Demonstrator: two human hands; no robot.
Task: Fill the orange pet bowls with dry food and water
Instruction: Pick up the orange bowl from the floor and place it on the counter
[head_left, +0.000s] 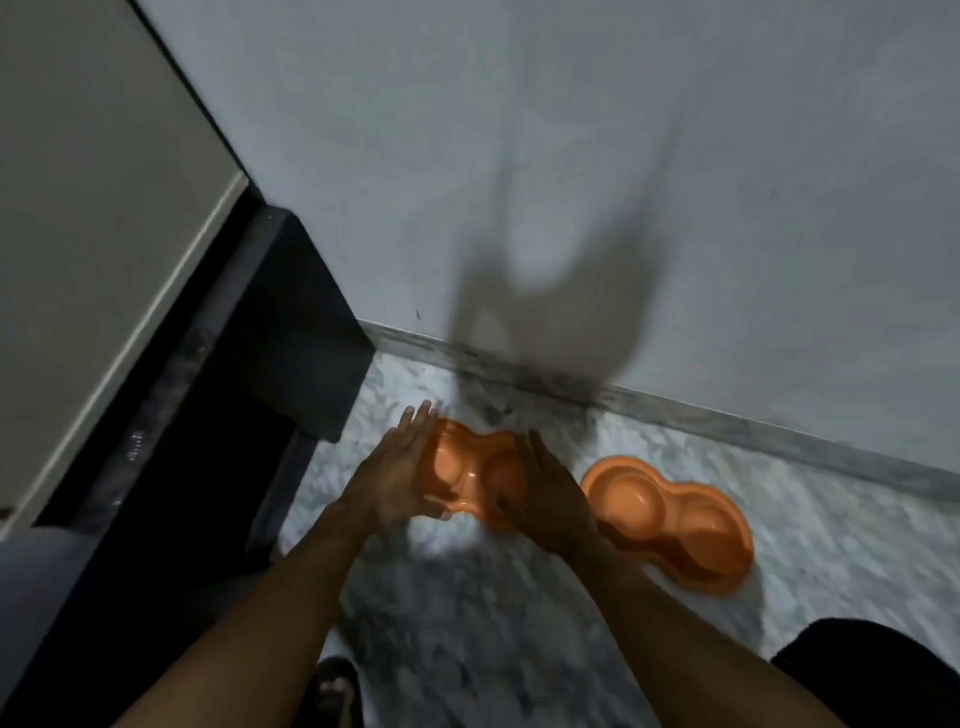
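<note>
Two orange double pet bowls lie on the marble floor near the wall. The left bowl (470, 465) sits between my hands. My left hand (400, 467) is flat, fingers stretched, at its left end, and my right hand (545, 493) is spread over its right end. Whether either hand touches the bowl is blurred. The right bowl (670, 519) lies apart, its two hollows looking bare. No food or water container is in view.
A grey wall (571, 182) with a stone skirting (727, 421) runs behind the bowls. A dark cabinet base (291, 322) and a pale door panel (93, 234) stand at the left. My sandalled foot (335, 691) is at the bottom.
</note>
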